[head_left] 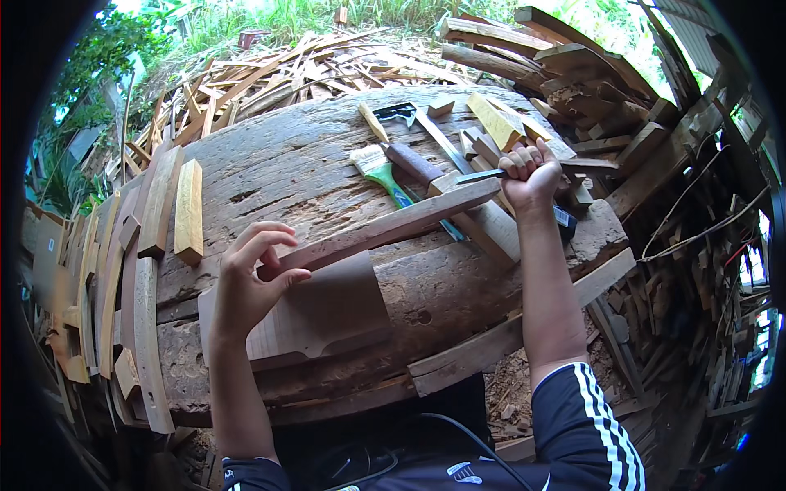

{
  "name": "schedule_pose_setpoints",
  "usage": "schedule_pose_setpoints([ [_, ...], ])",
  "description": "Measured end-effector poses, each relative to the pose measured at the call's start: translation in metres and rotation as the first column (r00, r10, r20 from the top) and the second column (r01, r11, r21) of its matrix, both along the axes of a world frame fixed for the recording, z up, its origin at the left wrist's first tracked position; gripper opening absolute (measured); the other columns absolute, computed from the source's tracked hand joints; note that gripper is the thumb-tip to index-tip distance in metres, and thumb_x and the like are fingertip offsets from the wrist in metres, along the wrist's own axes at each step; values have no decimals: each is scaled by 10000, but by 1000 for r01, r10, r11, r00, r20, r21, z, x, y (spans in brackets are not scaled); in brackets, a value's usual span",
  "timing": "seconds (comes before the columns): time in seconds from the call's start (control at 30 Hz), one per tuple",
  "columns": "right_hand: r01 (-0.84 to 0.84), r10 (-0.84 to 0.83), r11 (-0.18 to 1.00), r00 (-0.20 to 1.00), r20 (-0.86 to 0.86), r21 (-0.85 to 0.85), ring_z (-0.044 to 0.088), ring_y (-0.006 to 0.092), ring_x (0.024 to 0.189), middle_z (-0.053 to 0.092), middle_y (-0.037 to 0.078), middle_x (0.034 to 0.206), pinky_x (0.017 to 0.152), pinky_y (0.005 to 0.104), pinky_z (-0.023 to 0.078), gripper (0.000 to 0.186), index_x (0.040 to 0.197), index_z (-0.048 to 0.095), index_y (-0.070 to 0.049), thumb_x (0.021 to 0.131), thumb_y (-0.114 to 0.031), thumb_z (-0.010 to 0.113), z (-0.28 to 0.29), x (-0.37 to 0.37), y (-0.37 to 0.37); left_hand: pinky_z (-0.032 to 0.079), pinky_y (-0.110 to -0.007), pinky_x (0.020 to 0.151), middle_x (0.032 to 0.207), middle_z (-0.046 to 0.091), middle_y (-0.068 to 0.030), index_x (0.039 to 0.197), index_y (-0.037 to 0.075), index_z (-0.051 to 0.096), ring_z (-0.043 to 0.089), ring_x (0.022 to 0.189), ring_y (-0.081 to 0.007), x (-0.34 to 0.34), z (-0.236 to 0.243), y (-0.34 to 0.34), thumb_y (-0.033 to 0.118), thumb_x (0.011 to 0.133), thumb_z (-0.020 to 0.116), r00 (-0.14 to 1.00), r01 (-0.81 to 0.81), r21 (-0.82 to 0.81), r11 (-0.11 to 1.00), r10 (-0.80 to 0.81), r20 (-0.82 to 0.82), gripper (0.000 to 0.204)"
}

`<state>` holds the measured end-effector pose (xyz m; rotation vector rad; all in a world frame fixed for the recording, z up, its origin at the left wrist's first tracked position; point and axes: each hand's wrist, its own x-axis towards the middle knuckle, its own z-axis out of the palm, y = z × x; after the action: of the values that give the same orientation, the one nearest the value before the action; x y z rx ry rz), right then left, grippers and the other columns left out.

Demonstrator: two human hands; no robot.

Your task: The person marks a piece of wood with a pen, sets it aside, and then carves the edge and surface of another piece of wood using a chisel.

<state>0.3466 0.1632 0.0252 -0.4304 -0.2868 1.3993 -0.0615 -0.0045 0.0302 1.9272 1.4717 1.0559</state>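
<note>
My left hand (260, 266) is curved with its fingers apart around the near-left end of a long wooden strip (393, 229); whether it touches cannot be told. The strip slants up to the right above a smooth brown board (319, 315) with a notched edge. My right hand (532, 172) is closed on a dark metal-bladed tool (481, 176), its blade pointing left by the strip's far end. Behind lie a green-handled paintbrush (377, 172), a brown cylindrical handle (413, 164), a metal square (442, 139) and yellowish blocks (495, 123).
The worn, cracked wooden bench (246, 180) has several loose planks (160, 204) along its left side. Scrap strips (278, 74) are heaped behind it, with timber offcuts (573, 82) stacked at the back right. A cable (458, 434) runs near my body.
</note>
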Motion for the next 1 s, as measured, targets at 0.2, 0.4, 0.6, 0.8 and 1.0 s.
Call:
schedule_pose_setpoints([
  [0.2,18,-35,983,995,90,184,159,87,438,212,-48,529,433,276,169,451,660,344,-165,1064,-326,466,10,-3,-7,536,-350,843,1025,719,-123,1075,38,714,676,857,-274,3,-19,3,119,734,852,988,39,128,991,-19,-154,377],
  [0.4,85,-183,906,962,203,414,147,66,445,201,-61,534,399,258,122,483,653,330,-178,1072,-345,503,33,22,-21,494,-322,675,809,714,-145,942,-32,722,674,716,-190,-1,-6,2,122,768,844,999,23,-60,998,-24,-22,262],
  [0.6,-87,-30,917,958,284,389,149,79,456,189,-62,532,431,278,146,473,649,326,-181,1063,-313,513,28,-5,-18,529,-311,737,840,733,-147,1046,-15,731,705,768,-187,-1,-21,4,114,764,846,998,0,38,999,3,-67,332],
  [0.8,-195,88,846,969,230,497,95,77,433,166,-69,507,408,265,108,486,628,302,-197,1067,-318,473,30,35,-15,534,-306,767,864,747,-141,1069,-7,729,707,788,-159,4,-11,4,92,771,832,999,16,-112,994,-20,-34,331],
  [1.0,-79,-39,929,951,308,361,114,72,419,174,-63,506,401,275,116,478,628,310,-182,1047,-288,514,35,-2,-22,524,-285,739,832,741,-114,1041,-11,731,665,760,-100,-6,-16,6,72,759,837,999,-18,-147,989,13,-32,312],
])
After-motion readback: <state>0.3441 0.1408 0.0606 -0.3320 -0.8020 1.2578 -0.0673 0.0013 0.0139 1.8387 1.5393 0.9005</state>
